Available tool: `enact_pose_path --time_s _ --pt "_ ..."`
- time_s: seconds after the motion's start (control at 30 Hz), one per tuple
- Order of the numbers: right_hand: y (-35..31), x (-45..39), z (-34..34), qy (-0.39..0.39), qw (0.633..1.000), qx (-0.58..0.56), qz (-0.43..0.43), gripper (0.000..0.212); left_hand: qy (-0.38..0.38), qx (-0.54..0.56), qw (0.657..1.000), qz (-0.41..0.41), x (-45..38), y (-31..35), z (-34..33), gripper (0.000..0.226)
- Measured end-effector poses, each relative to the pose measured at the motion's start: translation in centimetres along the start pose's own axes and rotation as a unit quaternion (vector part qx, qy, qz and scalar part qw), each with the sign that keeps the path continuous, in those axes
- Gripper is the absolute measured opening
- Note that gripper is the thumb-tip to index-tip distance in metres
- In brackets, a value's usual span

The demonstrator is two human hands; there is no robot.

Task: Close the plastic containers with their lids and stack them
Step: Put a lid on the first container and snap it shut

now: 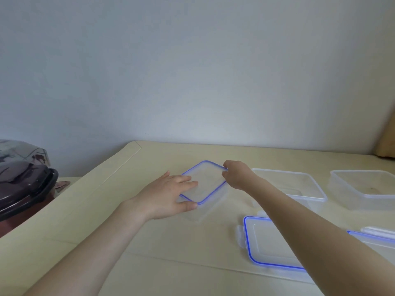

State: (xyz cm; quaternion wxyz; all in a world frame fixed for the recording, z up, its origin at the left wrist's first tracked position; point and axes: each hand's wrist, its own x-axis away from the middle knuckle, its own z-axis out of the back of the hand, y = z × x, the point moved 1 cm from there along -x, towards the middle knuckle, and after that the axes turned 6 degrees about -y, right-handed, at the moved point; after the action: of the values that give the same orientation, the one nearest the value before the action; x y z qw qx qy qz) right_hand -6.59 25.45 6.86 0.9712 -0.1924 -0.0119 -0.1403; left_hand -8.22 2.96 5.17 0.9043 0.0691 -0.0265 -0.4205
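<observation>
L hand (pixel 168 193) flat, fingers straight, pressing blue-rimmed lid (pixel 206 181) onto small container (pixel 210 207) to seat it; R hand (pixel 236 175) pinches lid's far corner, prob. aligning. Open container (pixel 307 178) waits right of small container.

no readable text, labels or numbers anywhere

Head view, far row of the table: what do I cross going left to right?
dark cooker → left hand → small lidded container → right hand → open container → second open container
</observation>
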Motion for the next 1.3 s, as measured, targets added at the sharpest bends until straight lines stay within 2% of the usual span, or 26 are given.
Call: enact_pose_path --time_s 0.1,0.2,0.33,0.43,0.53,0.6,0.67,0.73,0.93,1.3 --pt "-0.1 0.9 0.1 0.005 1.000 0.014 0.002 0.026 -0.022 0.025 0.999 0.025 0.1 0.1 0.5 0.063" --pt "-0.2 2.0 -0.2 0.020 1.000 0.020 0.000 0.010 -0.009 0.013 0.999 0.051 -0.2 0.7 0.4 0.060" --pt "-0.2 3.6 -0.9 0.050 0.998 0.024 -0.015 0.028 0.033 -0.009 0.997 0.073 -0.7 1.4 -0.3 0.057" --pt "0.0 4.8 -1.5 0.059 0.998 0.026 -0.016 0.027 0.059 -0.028 0.994 0.088 -1.2 1.8 -0.7 0.056" --pt "0.0 5.3 -1.5 0.070 0.997 0.018 -0.005 0.015 0.096 -0.032 0.990 0.093 -1.7 2.2 -1.0 0.048" --pt "0.0 5.3 -1.3 0.083 0.997 -0.001 -0.003 0.021 0.110 -0.052 0.988 0.095 -1.9 2.4 -1.4 0.047" --pt "-0.2 5.2 -1.6 0.091 0.996 -0.016 -0.004 0.029 0.119 -0.078 0.985 0.098 -2.1 2.5 -1.9 0.049" --pt "-0.3 5.1 -2.1 0.098 0.995 -0.024 -0.007 0.028 0.122 -0.092 0.983 0.102 -2.2 2.5 -2.3 0.055" --pt "0.2 5.3 -3.5 0.140 0.987 -0.070 -0.035 0.031 0.103 -0.095 0.985 0.104 -2.3 2.0 -2.8 0.088" --pt "0.0 5.7 -4.4 0.182 0.969 -0.156 -0.053 0.032 0.137 -0.107 0.979 0.104 -2.5 1.9 -3.1 0.097"
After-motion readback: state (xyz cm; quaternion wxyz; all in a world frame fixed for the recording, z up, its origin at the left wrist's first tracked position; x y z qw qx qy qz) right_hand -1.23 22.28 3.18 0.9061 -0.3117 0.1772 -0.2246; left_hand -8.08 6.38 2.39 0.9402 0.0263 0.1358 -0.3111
